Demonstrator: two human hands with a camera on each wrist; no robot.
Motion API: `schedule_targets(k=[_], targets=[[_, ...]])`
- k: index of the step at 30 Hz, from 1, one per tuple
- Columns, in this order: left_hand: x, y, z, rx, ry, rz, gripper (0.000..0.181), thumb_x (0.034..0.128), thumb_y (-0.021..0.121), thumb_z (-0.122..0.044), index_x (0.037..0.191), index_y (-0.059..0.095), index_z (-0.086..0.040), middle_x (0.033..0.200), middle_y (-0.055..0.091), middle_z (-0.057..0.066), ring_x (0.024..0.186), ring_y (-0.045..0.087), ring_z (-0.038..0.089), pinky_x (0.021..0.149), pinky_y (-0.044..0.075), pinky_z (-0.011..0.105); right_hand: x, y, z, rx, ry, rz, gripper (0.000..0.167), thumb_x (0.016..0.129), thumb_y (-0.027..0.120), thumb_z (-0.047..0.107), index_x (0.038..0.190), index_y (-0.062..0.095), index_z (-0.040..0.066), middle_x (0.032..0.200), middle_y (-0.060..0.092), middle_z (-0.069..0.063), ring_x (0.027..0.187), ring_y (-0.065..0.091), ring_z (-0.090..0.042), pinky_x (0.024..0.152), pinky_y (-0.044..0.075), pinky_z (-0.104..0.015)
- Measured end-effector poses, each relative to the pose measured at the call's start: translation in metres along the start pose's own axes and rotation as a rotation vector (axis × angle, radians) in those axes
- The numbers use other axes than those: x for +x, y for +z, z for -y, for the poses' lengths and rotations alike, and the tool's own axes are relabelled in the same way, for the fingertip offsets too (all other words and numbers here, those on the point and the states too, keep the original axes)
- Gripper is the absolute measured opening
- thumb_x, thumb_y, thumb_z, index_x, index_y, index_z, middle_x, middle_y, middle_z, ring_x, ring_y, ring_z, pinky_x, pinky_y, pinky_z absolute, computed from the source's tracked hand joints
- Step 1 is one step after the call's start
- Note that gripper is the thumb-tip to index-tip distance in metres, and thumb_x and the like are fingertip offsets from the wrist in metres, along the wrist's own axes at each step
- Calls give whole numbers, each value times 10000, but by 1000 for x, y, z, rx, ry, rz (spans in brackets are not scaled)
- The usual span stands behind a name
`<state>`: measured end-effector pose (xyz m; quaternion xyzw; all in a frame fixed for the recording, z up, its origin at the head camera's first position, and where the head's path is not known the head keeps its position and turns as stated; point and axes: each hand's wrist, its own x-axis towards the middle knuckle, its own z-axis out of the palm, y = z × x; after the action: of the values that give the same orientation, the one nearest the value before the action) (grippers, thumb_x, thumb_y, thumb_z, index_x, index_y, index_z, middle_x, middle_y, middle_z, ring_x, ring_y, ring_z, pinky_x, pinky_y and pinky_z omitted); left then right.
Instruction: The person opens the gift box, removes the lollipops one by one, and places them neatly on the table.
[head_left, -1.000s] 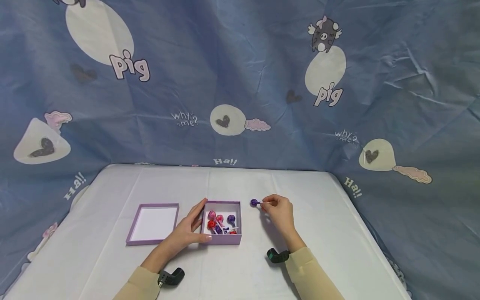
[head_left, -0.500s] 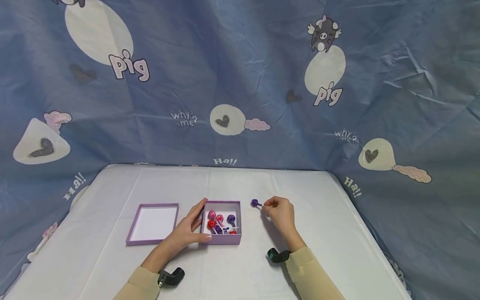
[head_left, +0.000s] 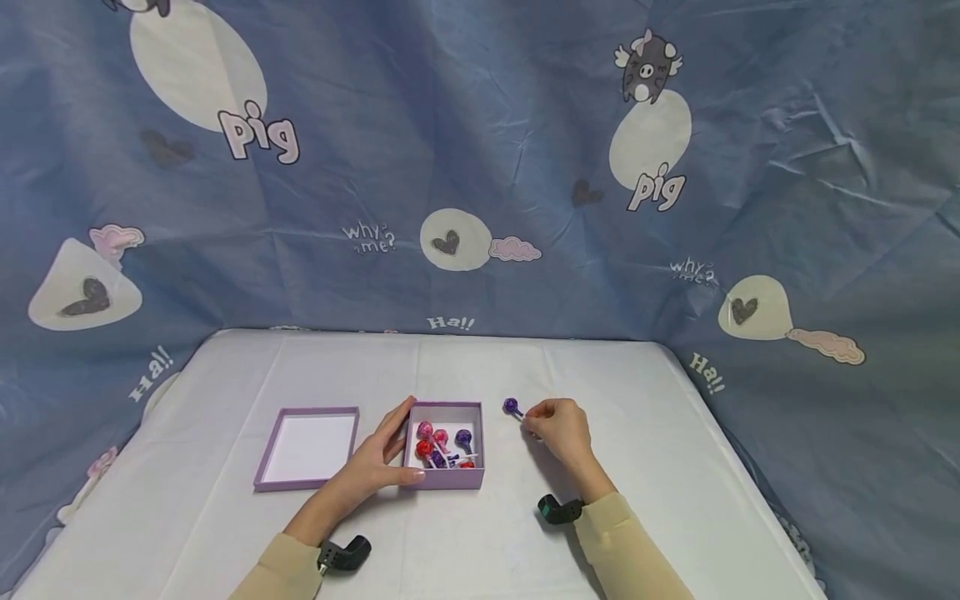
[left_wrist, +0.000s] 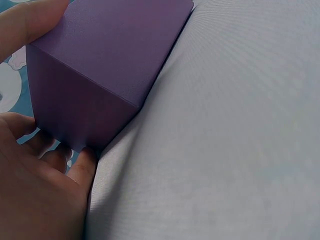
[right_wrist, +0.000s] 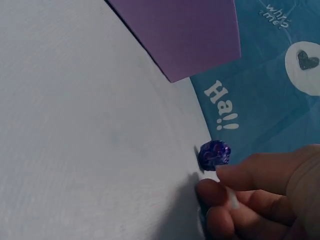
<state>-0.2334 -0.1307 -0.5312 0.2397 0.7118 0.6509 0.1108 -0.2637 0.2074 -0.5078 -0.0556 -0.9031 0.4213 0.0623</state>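
Two of my views show the left hand [head_left: 372,467] nearest, thumb and fingers wide around the left side of a square purple box [head_left: 450,479] holding wrapped lollipops [head_left: 425,431]. Farther out, the right hand [head_left: 560,427] pinches the white stick [right_wrist: 233,200] of a round, purple-wrapped lollipop [head_left: 512,406] and is the nearer hand to it. I see its long axis slant left and away from those fingertips, head outermost, just right of the box.

Wrist views are dimmer than the head's.
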Motion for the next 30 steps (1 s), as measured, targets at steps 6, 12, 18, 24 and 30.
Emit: schedule_targets(k=[6, 12, 18, 24, 30], targets=[[0, 0, 0, 3, 0, 0, 1106, 800, 858, -160, 1630, 136, -271, 1682, 47, 62, 1529, 50, 293, 1173, 220, 322, -1, 1, 1, -88, 10, 47, 77, 779, 814, 199, 724, 760, 190, 680, 675, 82, 655, 578, -154, 551, 452, -295], [0, 1, -1, 10, 0, -2, 1103, 800, 858, -167, 1624, 138, -299, 1682, 48, 58, 1529, 57, 284, 1171, 225, 300, -1, 3, 2, -103, 19, 75, 87, 783, 800, 231, 710, 754, 220, 691, 675, 92, 664, 574, -154, 555, 448, -295], [0, 2, -2, 17, -11, -11, 1101, 796, 861, -179, 1622, 146, -310, 1682, 53, 65, 1528, 66, 296, 1175, 224, 321, -3, 5, 5, -105, -10, 96, 113, 791, 826, 238, 709, 754, 207, 641, 660, 95, 637, 560, -146, 535, 429, -290], [0, 2, -2, 24, -16, -14, 1099, 793, 861, -190, 1619, 149, -328, 1683, 54, 53, 1529, 66, 289, 1176, 225, 319, -4, 7, 7, -121, -18, 71, 132, 770, 852, 233, 703, 741, 211, 610, 641, 102, 599, 561, -132, 509, 431, -288], [-1, 1, -3, 21, -5, -6, 1096, 799, 858, -182, 1620, 146, -323, 1683, 51, 58, 1528, 66, 295, 1175, 229, 322, -5, 9, 9, -90, -19, 71, 124, 765, 862, 219, 729, 746, 189, 610, 647, 91, 585, 579, -133, 512, 439, -299]])
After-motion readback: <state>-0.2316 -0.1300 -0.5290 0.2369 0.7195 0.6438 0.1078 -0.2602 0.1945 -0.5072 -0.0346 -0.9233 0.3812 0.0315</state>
